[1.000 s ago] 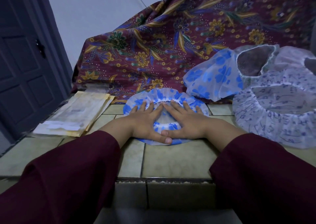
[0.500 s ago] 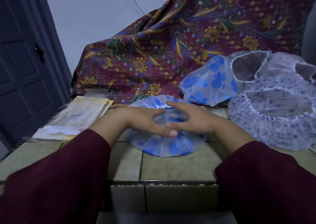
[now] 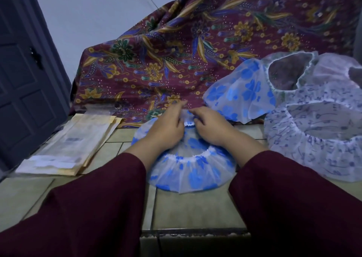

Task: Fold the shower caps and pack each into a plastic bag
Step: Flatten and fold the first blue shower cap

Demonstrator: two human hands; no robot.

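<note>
Fingers of the left hand (image 3: 166, 128) and right hand (image 3: 212, 128) pinch the far elastic rim of the blue-flowered shower cap (image 3: 191, 170), which lies on the tiled ledge (image 3: 195, 209). Plastic bags (image 3: 70, 145) lie at nine o'clock; more caps (image 3: 317, 137) at two o'clock.

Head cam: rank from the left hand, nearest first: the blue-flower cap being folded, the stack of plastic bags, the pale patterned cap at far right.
1. Blue-flower cap: under the left hand, pinched.
2. Stack of plastic bags: to its left.
3. Pale patterned cap: far right, beyond the right hand.
</note>
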